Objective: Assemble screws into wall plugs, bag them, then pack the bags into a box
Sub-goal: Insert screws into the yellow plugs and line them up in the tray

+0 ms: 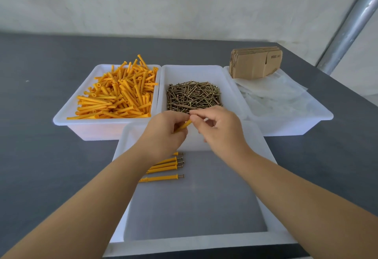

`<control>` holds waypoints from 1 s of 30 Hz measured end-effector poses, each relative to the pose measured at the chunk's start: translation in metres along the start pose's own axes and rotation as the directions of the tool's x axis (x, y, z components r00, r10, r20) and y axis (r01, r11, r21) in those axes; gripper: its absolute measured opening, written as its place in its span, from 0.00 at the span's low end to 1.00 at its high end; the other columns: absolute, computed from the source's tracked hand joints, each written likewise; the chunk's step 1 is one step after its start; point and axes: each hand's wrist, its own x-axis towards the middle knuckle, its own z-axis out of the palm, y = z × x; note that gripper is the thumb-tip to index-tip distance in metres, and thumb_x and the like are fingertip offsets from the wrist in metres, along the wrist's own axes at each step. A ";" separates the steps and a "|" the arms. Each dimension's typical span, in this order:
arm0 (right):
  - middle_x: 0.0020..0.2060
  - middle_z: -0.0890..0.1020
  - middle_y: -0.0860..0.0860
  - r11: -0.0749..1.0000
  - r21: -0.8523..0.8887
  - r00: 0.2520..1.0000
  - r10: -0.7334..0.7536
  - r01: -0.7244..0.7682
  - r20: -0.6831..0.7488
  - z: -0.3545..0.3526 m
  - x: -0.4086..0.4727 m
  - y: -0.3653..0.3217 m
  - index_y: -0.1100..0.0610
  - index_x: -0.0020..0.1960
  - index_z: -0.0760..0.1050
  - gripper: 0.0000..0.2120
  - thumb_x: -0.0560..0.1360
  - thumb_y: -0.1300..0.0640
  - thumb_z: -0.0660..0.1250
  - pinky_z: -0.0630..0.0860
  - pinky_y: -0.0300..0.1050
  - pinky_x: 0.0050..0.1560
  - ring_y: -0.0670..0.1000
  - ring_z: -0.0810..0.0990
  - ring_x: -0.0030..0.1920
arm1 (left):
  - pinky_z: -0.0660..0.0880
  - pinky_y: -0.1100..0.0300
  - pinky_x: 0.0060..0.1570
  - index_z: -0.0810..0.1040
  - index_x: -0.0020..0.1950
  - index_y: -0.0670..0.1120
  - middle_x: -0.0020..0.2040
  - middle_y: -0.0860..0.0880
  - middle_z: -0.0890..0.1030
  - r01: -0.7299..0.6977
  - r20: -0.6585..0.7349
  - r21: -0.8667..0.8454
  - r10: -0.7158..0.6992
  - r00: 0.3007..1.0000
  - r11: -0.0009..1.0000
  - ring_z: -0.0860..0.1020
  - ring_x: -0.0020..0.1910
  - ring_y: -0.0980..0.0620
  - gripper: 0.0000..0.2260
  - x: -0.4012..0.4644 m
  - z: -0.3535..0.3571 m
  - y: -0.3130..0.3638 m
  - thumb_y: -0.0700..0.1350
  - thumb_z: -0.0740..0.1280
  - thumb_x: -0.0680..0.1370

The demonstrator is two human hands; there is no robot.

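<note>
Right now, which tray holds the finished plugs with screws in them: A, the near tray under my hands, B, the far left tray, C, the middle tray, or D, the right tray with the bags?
A: the assembled plugs lie in the near tray, with screw heads showing at their ends.

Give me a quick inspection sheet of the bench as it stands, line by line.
Surface: dark grey table, four white trays on it.
Job's things: orange wall plugs heaped in the far left tray; screws piled in the far middle tray; clear bags and flat cardboard boxes in the far right tray; five finished plug-and-screw sets lying in the near tray.
Clutter: nothing seen.
Hands: left hand grips one orange plug; right hand pinches at its upper end, the screw itself hidden by fingers.
Cables: nothing seen.
Surroundings: pale sheet wall behind, metal pole at the right.
</note>
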 end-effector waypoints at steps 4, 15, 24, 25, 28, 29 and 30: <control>0.37 0.84 0.44 0.998 0.057 0.996 0.008 -0.013 0.087 0.001 -0.003 0.002 0.52 0.54 0.84 0.09 0.74 0.59 0.73 0.78 0.38 0.39 0.44 0.81 0.37 | 0.69 0.59 0.37 0.84 0.50 0.43 0.37 0.46 0.77 -0.033 -0.029 0.101 0.036 0.999 0.994 0.73 0.37 0.50 0.07 -0.001 -0.001 -0.003 0.35 0.67 0.77; 0.33 0.83 0.45 0.998 0.057 0.992 0.031 -0.039 0.126 0.000 -0.005 0.003 0.51 0.51 0.84 0.08 0.74 0.60 0.74 0.74 0.33 0.36 0.42 0.81 0.35 | 0.73 0.54 0.35 0.80 0.42 0.42 0.36 0.47 0.81 0.234 0.009 -0.178 -0.236 0.972 0.956 0.77 0.35 0.52 0.11 -0.003 0.000 0.007 0.37 0.58 0.79; 0.36 0.84 0.51 0.995 -0.085 0.823 0.096 -0.058 0.560 0.021 -0.026 0.002 0.53 0.40 0.80 0.07 0.68 0.64 0.74 0.77 0.39 0.39 0.44 0.80 0.35 | 0.69 0.47 0.35 0.79 0.39 0.38 0.34 0.44 0.77 -0.084 -0.378 0.188 0.151 0.913 0.979 0.73 0.35 0.46 0.11 -0.004 -0.007 0.008 0.39 0.60 0.77; 0.36 0.83 0.50 0.990 -0.144 0.810 0.078 0.007 0.581 0.025 -0.029 0.003 0.53 0.41 0.81 0.06 0.69 0.63 0.74 0.76 0.37 0.39 0.43 0.79 0.35 | 0.69 0.49 0.35 0.79 0.40 0.39 0.34 0.45 0.77 -0.082 -0.380 0.184 0.148 0.913 0.979 0.73 0.35 0.47 0.09 -0.004 -0.007 0.007 0.37 0.61 0.77; 0.40 0.82 0.48 0.895 -0.375 0.795 0.039 0.242 0.606 0.034 -0.037 0.005 0.54 0.43 0.79 0.03 0.71 0.59 0.72 0.76 0.43 0.44 0.47 0.80 0.43 | 0.69 0.54 0.36 0.81 0.45 0.41 0.39 0.46 0.78 -0.032 -0.420 0.161 0.098 0.902 0.987 0.74 0.37 0.49 0.07 -0.004 -0.008 0.001 0.34 0.64 0.77; 0.43 0.82 0.48 0.853 -0.431 0.788 0.037 0.296 0.614 0.036 -0.038 0.005 0.53 0.44 0.78 0.02 0.72 0.58 0.70 0.75 0.45 0.45 0.49 0.79 0.46 | 0.70 0.54 0.37 0.81 0.47 0.41 0.41 0.46 0.78 -0.005 -0.438 0.148 0.070 0.896 0.989 0.74 0.38 0.49 0.07 -0.003 -0.009 -0.001 0.34 0.64 0.77; 0.45 0.81 0.49 0.820 -0.465 0.779 0.036 0.335 0.625 0.038 -0.040 0.005 0.54 0.45 0.78 0.02 0.73 0.57 0.69 0.74 0.46 0.46 0.51 0.78 0.48 | 0.71 0.54 0.38 0.81 0.49 0.42 0.44 0.46 0.78 0.021 -0.453 0.143 0.046 0.890 0.990 0.74 0.39 0.49 0.07 -0.003 -0.010 -0.003 0.35 0.64 0.77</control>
